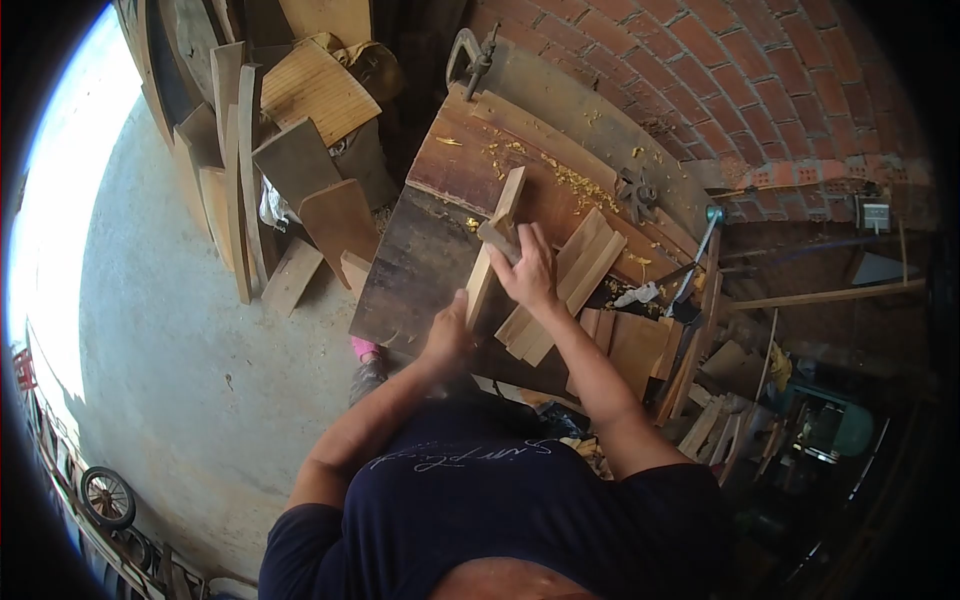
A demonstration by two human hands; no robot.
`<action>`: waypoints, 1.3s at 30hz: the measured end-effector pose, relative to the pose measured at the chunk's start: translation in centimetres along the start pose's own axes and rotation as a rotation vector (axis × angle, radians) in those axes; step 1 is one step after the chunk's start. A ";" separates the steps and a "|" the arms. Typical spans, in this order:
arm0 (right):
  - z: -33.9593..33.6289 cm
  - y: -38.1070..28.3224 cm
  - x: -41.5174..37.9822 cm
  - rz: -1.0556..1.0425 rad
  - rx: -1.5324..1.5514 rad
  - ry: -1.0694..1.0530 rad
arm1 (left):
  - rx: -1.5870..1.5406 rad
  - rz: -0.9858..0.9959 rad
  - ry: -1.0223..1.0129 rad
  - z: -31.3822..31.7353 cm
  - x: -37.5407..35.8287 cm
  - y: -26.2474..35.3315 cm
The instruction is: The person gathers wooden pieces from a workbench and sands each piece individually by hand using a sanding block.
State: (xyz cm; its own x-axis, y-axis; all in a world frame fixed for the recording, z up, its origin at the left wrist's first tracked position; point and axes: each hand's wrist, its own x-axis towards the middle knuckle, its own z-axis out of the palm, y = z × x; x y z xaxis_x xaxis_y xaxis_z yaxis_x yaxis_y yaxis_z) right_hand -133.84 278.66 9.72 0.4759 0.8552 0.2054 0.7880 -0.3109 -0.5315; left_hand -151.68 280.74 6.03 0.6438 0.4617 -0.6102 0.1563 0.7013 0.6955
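Note:
A pale wooden strip (482, 280) lies slantwise over the workbench (400, 265), pointing away from my body. My left hand (450, 335) is closed around its near end, a little smeared by motion. My right hand (530, 272) grips a small greyish-brown block (497, 241) and presses it on the strip's upper face, about midway along. The fingers of that hand are bent over the block, so part of it is hidden. Just right of the strip, several cut wooden strips (570, 285) lie side by side on the bench.
Yellow wood shavings (575, 188) are scattered across the bench. A metal clamp (478, 65) sits at its far corner, near a brick wall (720, 90). Boards (240, 170) lean in a stack at left. A bow-shaped tool (700, 260) rests on the right side.

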 end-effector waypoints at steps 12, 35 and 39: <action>-0.4 -6.4 -5.4 -0.043 0.045 -0.100 | 0.239 0.481 -0.041 -1.6 2.9 -5.6; -5.9 -3.8 1.2 -0.129 0.433 -0.779 | 0.737 0.411 -0.155 -8.1 -3.5 25.5; -4.4 -5.5 -2.4 0.223 0.927 -0.528 | 0.112 0.467 -0.220 -3.8 1.6 20.2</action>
State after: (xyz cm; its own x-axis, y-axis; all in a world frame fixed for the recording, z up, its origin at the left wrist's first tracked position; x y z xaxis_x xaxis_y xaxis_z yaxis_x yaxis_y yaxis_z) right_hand -137.57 276.52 15.78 0.1694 0.9576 -0.2331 -0.0016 -0.2362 -0.9717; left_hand -150.38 297.73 17.70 0.8039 0.5780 -0.1400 -0.1135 0.3803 0.9179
